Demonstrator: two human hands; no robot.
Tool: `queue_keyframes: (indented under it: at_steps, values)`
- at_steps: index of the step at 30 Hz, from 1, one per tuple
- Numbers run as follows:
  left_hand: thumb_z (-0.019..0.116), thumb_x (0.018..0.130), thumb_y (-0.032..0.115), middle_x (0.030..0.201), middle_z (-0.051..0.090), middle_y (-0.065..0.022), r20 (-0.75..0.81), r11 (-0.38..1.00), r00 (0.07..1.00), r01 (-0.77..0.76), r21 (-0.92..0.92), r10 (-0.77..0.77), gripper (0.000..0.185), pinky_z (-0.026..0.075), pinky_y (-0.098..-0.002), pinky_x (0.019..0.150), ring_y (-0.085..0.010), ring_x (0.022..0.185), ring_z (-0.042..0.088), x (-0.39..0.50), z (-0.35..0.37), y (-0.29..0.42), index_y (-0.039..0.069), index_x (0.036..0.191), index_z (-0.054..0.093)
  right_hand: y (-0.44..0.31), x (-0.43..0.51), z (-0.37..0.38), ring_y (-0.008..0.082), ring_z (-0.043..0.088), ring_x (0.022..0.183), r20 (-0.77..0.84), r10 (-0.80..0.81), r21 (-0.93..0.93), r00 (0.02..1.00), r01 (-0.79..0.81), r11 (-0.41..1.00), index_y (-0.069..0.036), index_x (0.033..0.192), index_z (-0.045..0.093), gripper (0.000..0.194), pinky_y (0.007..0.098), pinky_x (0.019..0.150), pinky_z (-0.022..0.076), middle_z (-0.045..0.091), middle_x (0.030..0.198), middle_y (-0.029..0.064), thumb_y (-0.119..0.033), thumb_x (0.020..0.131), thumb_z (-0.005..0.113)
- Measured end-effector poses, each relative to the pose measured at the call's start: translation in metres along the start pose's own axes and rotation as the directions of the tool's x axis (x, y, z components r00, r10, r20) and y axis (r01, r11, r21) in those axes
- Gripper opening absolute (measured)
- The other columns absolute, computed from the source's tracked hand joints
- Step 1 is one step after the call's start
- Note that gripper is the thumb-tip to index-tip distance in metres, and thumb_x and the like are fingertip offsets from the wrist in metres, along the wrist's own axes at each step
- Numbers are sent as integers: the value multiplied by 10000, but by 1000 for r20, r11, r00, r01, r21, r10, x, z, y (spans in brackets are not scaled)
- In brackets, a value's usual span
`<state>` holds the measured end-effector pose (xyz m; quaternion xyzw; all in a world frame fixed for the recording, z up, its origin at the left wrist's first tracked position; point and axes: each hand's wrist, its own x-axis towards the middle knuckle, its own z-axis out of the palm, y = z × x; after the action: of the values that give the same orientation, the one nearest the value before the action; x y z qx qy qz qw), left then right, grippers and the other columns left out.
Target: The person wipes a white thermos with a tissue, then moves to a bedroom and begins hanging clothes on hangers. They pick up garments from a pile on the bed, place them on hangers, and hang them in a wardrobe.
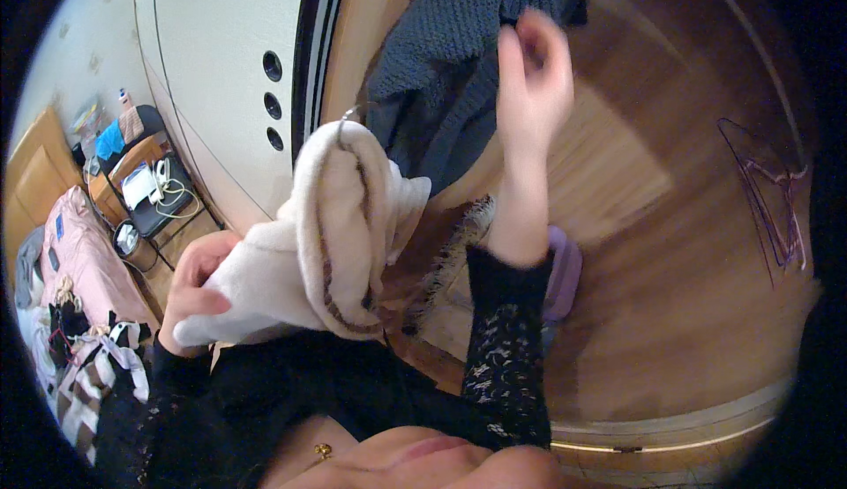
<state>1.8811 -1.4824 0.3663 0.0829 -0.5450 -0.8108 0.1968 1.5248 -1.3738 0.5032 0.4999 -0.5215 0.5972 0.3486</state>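
Note:
A cream garment (271, 271) with a thick rounded opening is in front of my chest, and a metal hanger hook (349, 116) sticks up at its top. My left hand (202, 284) grips the lower left part of this garment. Farther up, my right hand (536, 59) is raised with curled fingers beside a dark grey knitted garment (450, 39). The fingertips overlap the knit's edge, and whether they hold it cannot be told. Behind the cream garment the grey knit hangs down.
Wire hangers (781, 204) hang at the far right. A purple object (564, 271) lies beyond my right forearm. At left are a white panel with round black fittings (272, 66), a black chair (155, 214) bearing a white device and cable, a waste bin (126, 237), and a bed (86, 251) with clothes.

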Motion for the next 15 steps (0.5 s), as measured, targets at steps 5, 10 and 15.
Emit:
queue_keyframes:
  at_steps: [5,10,15]
  values:
    - [656,564,99,1092,601,-235,252,983,957,-105,-151,141,609,487,-365,842,-293,1009,613,-19,-31,18,-97,1122,510,10,116,94,381,415,1225,85,-84,-725,993,119,678,-59,1276,481,633,448,981,409,392,1370,203,-214,721,743]
    - [673,557,88,1075,607,-226,270,972,939,-176,-155,213,612,493,-339,820,-269,960,627,-30,-54,25,-98,1112,491,13,143,88,394,497,1163,-43,257,-850,965,-170,498,-253,1429,293,815,429,887,491,270,1452,219,-67,731,669]
    - [718,529,162,1099,616,-171,149,989,978,-149,3,147,740,497,-315,840,-238,954,635,-21,-57,65,-80,1185,475,41,156,37,363,585,1018,-131,275,-845,953,-252,471,-202,1417,237,808,449,826,497,560,1134,210,-194,748,690]
